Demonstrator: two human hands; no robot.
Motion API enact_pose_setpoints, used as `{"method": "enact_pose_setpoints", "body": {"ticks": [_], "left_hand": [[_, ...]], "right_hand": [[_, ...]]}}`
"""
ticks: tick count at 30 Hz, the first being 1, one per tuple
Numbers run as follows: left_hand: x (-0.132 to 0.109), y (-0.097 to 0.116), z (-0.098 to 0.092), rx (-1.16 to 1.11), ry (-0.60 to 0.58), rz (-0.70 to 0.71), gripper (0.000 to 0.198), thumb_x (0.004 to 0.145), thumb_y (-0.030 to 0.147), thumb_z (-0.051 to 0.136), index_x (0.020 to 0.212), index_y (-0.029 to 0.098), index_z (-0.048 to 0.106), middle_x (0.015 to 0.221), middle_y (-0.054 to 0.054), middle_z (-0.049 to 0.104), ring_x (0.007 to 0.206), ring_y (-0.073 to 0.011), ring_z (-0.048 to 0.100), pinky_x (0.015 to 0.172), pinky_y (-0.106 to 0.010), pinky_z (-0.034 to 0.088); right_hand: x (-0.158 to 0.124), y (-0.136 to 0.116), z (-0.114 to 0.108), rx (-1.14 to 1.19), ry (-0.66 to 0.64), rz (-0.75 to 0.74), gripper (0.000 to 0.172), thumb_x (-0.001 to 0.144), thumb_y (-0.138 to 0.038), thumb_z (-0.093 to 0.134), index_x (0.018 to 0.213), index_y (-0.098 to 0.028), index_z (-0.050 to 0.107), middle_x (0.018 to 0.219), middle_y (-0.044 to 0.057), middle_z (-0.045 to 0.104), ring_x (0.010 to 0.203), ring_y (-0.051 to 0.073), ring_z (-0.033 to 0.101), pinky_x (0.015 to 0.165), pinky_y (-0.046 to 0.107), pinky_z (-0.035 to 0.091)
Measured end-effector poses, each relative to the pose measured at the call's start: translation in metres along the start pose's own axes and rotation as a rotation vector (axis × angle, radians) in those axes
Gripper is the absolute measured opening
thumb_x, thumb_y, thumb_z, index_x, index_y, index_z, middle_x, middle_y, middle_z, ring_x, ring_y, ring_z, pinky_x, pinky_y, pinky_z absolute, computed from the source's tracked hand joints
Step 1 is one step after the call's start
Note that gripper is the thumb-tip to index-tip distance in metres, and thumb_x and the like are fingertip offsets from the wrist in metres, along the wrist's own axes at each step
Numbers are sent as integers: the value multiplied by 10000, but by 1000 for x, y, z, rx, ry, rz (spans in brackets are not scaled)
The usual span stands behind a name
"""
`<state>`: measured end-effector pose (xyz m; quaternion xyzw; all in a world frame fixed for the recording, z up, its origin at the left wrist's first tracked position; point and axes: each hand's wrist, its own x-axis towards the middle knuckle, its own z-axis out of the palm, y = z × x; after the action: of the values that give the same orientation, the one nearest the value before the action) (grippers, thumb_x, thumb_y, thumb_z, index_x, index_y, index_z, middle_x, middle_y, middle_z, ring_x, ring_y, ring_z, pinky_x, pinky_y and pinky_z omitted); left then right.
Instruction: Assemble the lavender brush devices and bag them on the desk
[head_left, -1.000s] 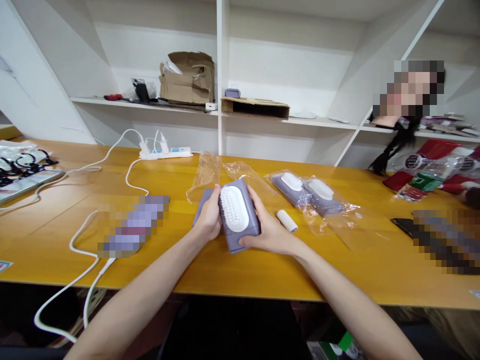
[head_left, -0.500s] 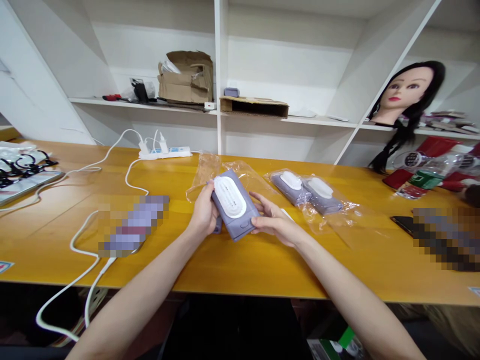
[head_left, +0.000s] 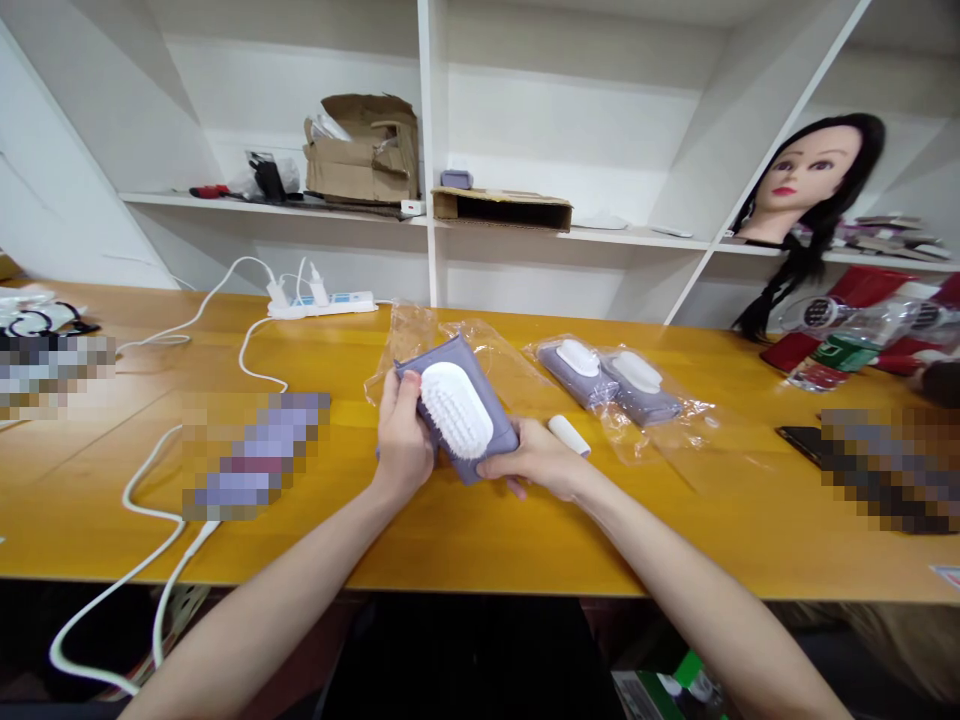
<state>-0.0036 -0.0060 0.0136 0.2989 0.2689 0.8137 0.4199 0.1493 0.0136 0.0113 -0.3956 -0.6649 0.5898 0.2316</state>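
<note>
Between both hands, above the table, is a purple-grey boxy brush (head_left: 454, 410) with a white oval of bristles facing up, tilted. My left hand (head_left: 405, 430) grips its left side, thumb near the edge of the oval. At the lower right corner, my right hand (head_left: 534, 458) holds it with the thumb on top and fingers curled underneath. A small white rounded piece (head_left: 568, 436) lies on the table just beyond my right hand. Two similar purple-grey items with white ovals, a left one (head_left: 576, 370) and a right one (head_left: 642, 384), lie in clear plastic wrapping.
Clear plastic film (head_left: 409, 328) lies behind my hands. At left are a blurred-out purple device (head_left: 262, 450), white cables and a power strip (head_left: 322, 305). A plastic bottle (head_left: 840, 350) lies at right near a mannequin head (head_left: 814, 175). Shelves (head_left: 637, 236) hold cardboard boxes.
The brush's white oval looked smooth with small dark marks before; now bristles show on it. My right hand has closed further round the lower corner, and the small white piece is more exposed.
</note>
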Motion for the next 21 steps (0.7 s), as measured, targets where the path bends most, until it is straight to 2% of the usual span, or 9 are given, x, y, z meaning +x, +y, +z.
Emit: {"method": "enact_pose_setpoints", "body": {"ticks": [4,7,10,12,14,16,19,21], "left_hand": [[-1,2,0,-18,-36,13,220,782,422,648,825,233,545,760,36,602,733,-125,586,721,-226,464],[1,3,-1,-24,-89,47,263,803,483,605,900,239,591,907,-2,647,896,-157,614,808,-241,475],[0,2,-2,-10,-183,27,416,827,580,507,1080,262,597,1151,-51,635,1123,-214,571,887,-287,473],[-2,0,-3,31,-279,-79,478,806,589,521,1173,286,564,1286,-57,578,1185,-246,542,893,-322,481],[-5,-4,-4,113,-385,-219,517,753,501,631,1213,285,538,1336,-61,545,1186,-261,541,896,-333,485],[-8,-9,-5,211,-447,-297,604,684,350,726,1239,259,506,1310,-75,560,1160,-258,554,908,-327,479],[-10,-16,-9,303,-440,-326,698,641,219,742,1277,240,455,1237,-74,593,1089,-232,584,904,-322,476],[-8,-18,-11,326,-425,-334,704,647,200,726,1292,245,447,1227,-66,594,1069,-222,590,901,-326,476]], "right_hand": [[-1,0,4,-36,86,-85,261,575,-199,747,794,-176,607,574,-59,587,447,76,467,420,204,337],[-3,-5,4,5,113,-173,301,523,-160,766,785,-175,618,672,-55,605,571,85,512,501,199,378],[-5,-10,1,153,88,-161,270,545,-191,763,733,-169,570,553,-78,530,440,50,394,398,182,273],[-6,-11,-2,256,111,-163,284,578,-233,759,720,-177,519,480,-94,471,370,34,306,340,178,183],[-5,-9,-5,292,140,-199,314,621,-294,757,740,-184,488,474,-89,472,355,38,314,318,176,189],[-3,-5,-8,239,129,-230,355,685,-406,731,788,-190,469,509,-76,495,357,50,364,315,181,246],[0,2,-11,45,100,-262,420,797,-602,567,859,-205,445,562,-62,505,364,63,393,326,197,294],[1,5,-12,-95,132,-277,445,845,-648,455,897,-207,457,596,-42,520,412,78,425,369,212,337]]}}
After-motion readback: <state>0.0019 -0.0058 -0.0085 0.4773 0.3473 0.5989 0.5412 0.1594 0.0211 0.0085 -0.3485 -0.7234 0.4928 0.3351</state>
